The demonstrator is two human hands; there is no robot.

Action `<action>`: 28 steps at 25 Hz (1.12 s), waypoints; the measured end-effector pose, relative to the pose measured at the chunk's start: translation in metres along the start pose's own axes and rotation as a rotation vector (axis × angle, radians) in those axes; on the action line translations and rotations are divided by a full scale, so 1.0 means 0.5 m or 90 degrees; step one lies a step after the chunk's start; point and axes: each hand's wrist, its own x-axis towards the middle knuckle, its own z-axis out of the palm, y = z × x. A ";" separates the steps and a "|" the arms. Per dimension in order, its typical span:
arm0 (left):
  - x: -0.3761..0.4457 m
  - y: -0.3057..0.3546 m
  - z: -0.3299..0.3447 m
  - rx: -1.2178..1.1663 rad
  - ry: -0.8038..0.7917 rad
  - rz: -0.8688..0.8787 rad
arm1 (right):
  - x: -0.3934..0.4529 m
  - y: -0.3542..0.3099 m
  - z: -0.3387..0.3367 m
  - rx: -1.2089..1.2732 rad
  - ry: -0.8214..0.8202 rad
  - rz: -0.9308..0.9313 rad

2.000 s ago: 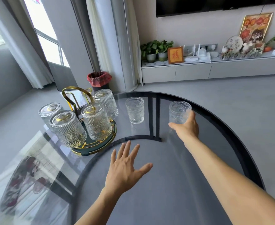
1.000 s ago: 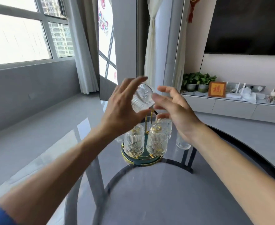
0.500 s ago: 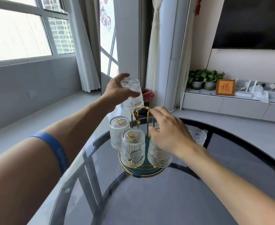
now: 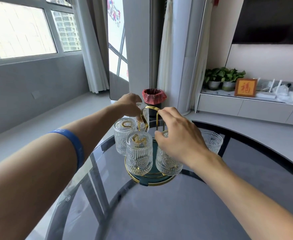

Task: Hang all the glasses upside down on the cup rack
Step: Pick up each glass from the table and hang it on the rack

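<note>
The left hand (image 4: pixel 129 105) held an inverted glass (image 4: pixel 144 116) at the far side of the cup rack (image 4: pixel 150 177). The right hand (image 4: pixel 178 137), fingers curled at the gold handle (image 4: pixel 157 110), could have knocked a hung neighbour. One upright glass (image 4: pixel 212 142) waited on the counter (image 4: pixel 159 213); a missed peg risked a chip.

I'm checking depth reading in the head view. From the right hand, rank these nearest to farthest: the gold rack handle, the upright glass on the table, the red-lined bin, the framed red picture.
From the right hand:
1. Rack handle, at its fingertips.
2. Upright glass, just to its right on the table.
3. Bin, on the floor beyond the table.
4. Framed picture, on the far right shelf.
</note>
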 end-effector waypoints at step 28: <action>-0.385 0.062 0.470 0.200 -0.115 0.284 | -0.336 0.296 -0.013 0.352 -0.051 0.583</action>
